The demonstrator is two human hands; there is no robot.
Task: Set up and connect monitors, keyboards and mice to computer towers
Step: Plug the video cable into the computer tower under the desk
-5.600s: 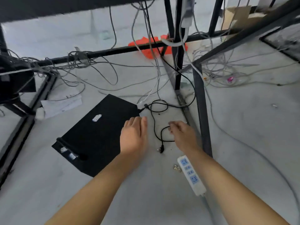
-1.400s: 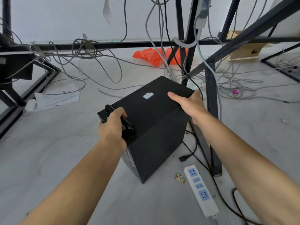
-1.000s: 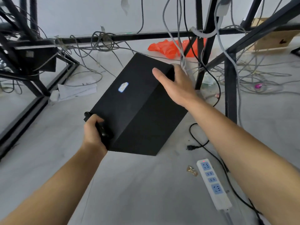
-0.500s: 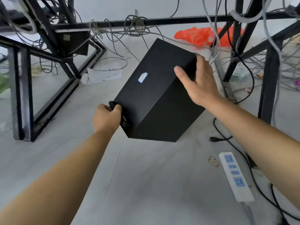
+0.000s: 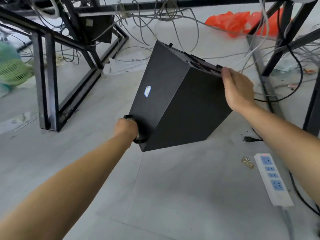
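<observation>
A black computer tower with a small blue-and-white sticker hangs tilted above the grey floor, held between both hands. My left hand grips the black handle at its near lower end. My right hand holds the far upper edge by the rear panel, fingers wrapped over the rim and mostly hidden. A loose black power plug lies on the floor to the right, beneath my right forearm.
A white power strip with blue sockets lies at the right. Black metal desk frames stand left and right, draped with grey cables. An orange plastic bag, papers and a green basket lie around.
The tower has been lifted off the floor and swung left and up, away from the right desk frame. My right hand slid to its far rear edge; my view turned left.
</observation>
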